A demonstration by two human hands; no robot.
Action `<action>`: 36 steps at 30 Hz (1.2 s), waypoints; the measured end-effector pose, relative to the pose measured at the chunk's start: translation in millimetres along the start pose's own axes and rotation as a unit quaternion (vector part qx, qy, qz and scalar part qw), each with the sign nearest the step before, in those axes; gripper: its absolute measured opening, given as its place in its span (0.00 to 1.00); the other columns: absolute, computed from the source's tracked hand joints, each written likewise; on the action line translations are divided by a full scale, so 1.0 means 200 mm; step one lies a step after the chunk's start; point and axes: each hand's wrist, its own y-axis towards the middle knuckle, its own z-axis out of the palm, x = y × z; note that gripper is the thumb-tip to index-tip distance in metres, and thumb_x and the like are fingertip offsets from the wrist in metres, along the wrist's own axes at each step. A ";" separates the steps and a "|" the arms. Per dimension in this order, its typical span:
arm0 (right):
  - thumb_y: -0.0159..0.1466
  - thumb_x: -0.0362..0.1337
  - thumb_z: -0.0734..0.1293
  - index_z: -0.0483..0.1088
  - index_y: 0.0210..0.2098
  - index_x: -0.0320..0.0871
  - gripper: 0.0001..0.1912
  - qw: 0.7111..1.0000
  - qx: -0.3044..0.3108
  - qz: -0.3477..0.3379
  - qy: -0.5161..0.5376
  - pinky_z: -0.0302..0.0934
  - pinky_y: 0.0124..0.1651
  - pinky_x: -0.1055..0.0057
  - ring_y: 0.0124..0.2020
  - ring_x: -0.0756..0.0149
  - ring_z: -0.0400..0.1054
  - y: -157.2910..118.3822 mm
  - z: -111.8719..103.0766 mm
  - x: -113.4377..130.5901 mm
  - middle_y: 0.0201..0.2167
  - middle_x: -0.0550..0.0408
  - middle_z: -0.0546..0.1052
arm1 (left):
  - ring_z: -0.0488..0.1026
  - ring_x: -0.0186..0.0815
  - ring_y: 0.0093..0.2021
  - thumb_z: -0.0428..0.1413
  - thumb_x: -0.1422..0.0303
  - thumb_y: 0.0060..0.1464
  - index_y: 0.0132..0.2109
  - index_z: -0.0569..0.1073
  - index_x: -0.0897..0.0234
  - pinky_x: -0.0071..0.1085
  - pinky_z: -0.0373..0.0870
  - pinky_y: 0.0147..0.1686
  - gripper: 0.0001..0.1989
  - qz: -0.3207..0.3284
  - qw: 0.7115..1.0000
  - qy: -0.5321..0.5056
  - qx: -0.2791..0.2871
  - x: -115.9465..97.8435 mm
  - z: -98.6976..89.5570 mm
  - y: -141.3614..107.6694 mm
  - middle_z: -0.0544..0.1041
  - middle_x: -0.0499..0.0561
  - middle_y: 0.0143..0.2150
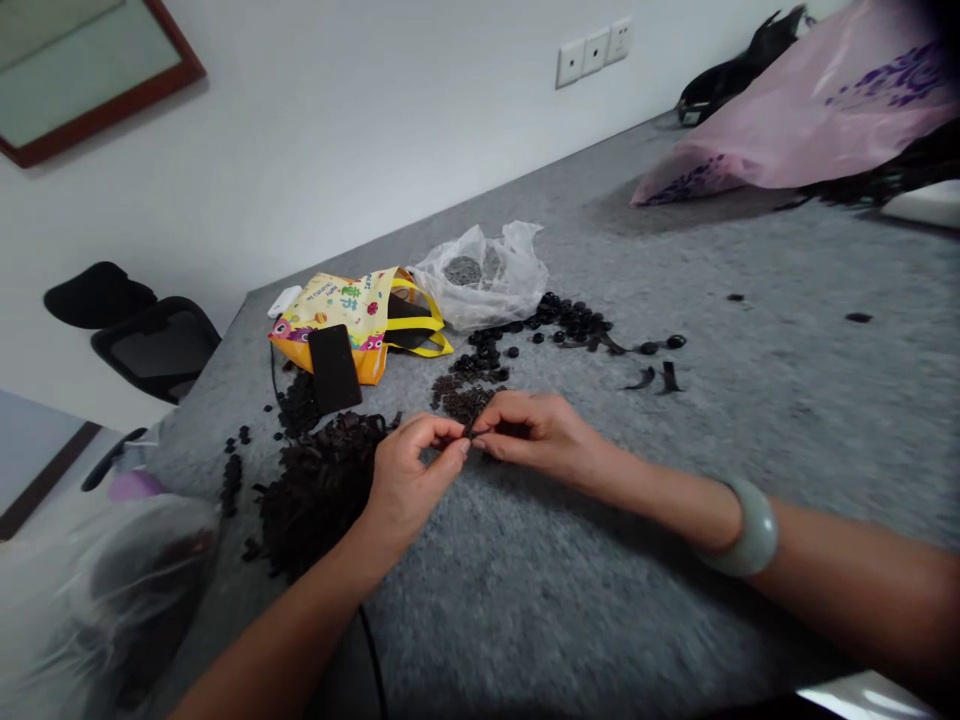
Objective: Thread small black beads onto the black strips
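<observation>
My left hand (409, 470) and my right hand (544, 435) meet fingertip to fingertip above the grey table (570, 600). Both pinch a small dark piece (469, 432), mostly covered by the fingers, so its kind is unclear. Just beyond the fingertips lies a pile of tiny brown-black pieces (459, 398). A heap of black strips (319, 490) spreads beside my left hand. Round black discs (574, 318) lie scattered farther back. A few loose black strips (670, 378) rest beyond my right hand.
A black phone (335, 370) leans on a yellow printed bag (330, 300). Behind the piles stands a clear plastic bag (499, 285) of small grey bits. A pink bag (795, 110) lies back right. A black cable (373, 660) runs near my left forearm; an office chair (157, 340) stands left.
</observation>
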 end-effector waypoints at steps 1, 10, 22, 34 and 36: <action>0.66 0.38 0.69 0.76 0.35 0.40 0.07 1.000 0.010 -0.011 -0.025 0.59 0.33 0.74 0.30 0.71 0.67 0.00 -0.01 0.00 0.29 0.56 0.75 | 0.74 0.36 0.31 0.60 0.73 0.51 0.31 0.78 0.59 0.32 0.70 0.35 0.04 0.008 1.000 0.007 0.012 0.00 0.00 0.00 0.79 0.47 0.29; 0.60 0.40 0.75 0.74 0.41 0.40 0.13 0.994 0.041 0.054 0.084 0.59 0.31 0.75 0.29 0.73 0.65 -0.01 -0.03 -0.03 0.29 0.59 0.73 | 0.73 0.36 0.30 0.58 0.71 0.50 0.30 0.74 0.60 0.32 0.68 0.34 0.03 -0.023 0.995 -0.023 0.098 0.02 -0.01 0.01 0.75 0.47 0.26; 0.63 0.42 0.71 0.77 0.37 0.39 0.10 0.987 0.063 0.092 0.116 0.58 0.27 0.76 0.25 0.73 0.64 -0.01 -0.02 -0.02 0.24 0.59 0.73 | 0.73 0.36 0.30 0.58 0.73 0.49 0.30 0.74 0.60 0.32 0.68 0.35 0.03 0.009 0.998 0.014 0.055 0.04 0.00 0.01 0.75 0.47 0.26; 0.64 0.39 0.70 0.75 0.32 0.39 0.08 0.999 0.007 0.048 0.019 0.57 0.28 0.75 0.27 0.72 0.65 -0.02 -0.02 0.00 0.26 0.57 0.75 | 0.81 0.37 0.29 0.61 0.66 0.54 0.34 0.74 0.62 0.30 0.73 0.31 0.05 -0.127 0.974 -0.160 0.094 0.03 0.02 -0.01 0.79 0.47 0.29; 0.64 0.38 0.70 0.75 0.30 0.40 0.09 0.999 0.002 0.033 -0.011 0.56 0.28 0.75 0.26 0.73 0.64 -0.02 -0.02 0.01 0.25 0.58 0.74 | 0.81 0.37 0.30 0.62 0.67 0.53 0.34 0.74 0.62 0.30 0.75 0.33 0.05 -0.134 0.969 -0.188 0.094 0.03 0.03 0.00 0.79 0.47 0.29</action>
